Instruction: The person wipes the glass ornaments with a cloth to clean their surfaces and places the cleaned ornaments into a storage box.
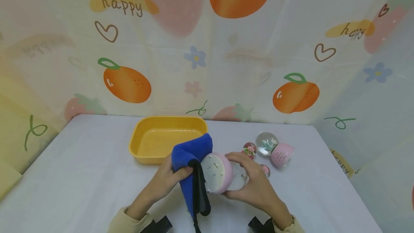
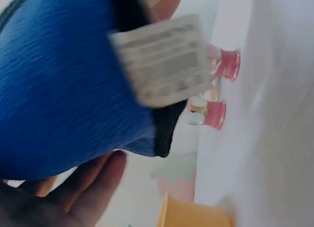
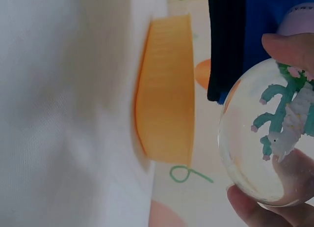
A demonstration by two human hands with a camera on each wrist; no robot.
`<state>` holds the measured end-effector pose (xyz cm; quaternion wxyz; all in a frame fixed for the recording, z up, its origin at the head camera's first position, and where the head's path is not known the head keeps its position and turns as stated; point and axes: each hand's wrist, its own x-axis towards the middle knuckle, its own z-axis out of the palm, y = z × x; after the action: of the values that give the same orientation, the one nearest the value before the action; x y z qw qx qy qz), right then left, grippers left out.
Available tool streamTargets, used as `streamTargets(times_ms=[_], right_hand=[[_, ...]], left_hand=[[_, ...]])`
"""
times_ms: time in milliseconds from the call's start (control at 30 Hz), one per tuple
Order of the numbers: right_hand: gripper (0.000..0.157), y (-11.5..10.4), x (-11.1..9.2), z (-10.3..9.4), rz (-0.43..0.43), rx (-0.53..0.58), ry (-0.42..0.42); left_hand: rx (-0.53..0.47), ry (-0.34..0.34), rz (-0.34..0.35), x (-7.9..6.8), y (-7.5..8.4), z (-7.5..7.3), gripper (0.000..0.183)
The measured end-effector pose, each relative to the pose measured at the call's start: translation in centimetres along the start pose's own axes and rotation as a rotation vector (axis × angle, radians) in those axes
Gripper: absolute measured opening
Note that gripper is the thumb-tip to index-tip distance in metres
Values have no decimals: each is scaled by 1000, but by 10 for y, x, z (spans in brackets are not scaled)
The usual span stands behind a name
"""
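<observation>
My left hand grips a blue cloth with black edging, which hangs down in folds. In the left wrist view a white printed label sticks out from the edge of the cloth. Tipped on its side, a snow globe with a pink base is held by my right hand, thumb and fingers around its clear ball. The underside of its base faces left, right beside the cloth. Through the ball in the right wrist view, a white animal figure shows among teal cactus-like branches.
A yellow tray stands at the back of the white table, left of centre. Behind my right hand are a larger snow globe with a pink base and two small ones, one beside it, another partly hidden by my fingers.
</observation>
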<state>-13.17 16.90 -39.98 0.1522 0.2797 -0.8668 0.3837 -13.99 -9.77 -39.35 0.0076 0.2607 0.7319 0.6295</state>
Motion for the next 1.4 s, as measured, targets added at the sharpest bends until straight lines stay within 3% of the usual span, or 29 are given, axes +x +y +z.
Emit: streamTargets(times_ms=[100, 233, 300, 400, 533, 767, 933, 1100, 1300, 1400], right_hand=[[85, 0, 0, 0, -3, -52, 9], [81, -4, -1, 1, 22, -115, -3], [80, -6, -1, 1, 32, -133, -18], [79, -9, -2, 3, 30, -150, -49], [78, -10, -3, 4, -1, -141, -74], [80, -7, -3, 5, -77, -85, -88], [76, -5, -3, 5, -71, -77, -71], [75, -4, -2, 4, -29, -53, -53], [76, -4, -1, 2, 3, -11, -30], [76, -4, -1, 1, 16, -9, -18]], left_hand=[[8, -96, -21, -1, 2, 3, 56], [19, -128, -104, 0, 4, 15, 77], [23, -99, -140, 1, 5, 21, 85], [48, -47, -140, 1, 5, 25, 84], [73, 7, -78, 2, 3, 25, 70], [59, 143, -71, 3, -1, 24, 38], [110, 246, -36, 4, -3, 22, 39], [114, 288, -11, 6, -5, 19, 42], [85, 374, -87, 8, -1, 6, 44], [60, 368, -114, 6, 2, -1, 45]])
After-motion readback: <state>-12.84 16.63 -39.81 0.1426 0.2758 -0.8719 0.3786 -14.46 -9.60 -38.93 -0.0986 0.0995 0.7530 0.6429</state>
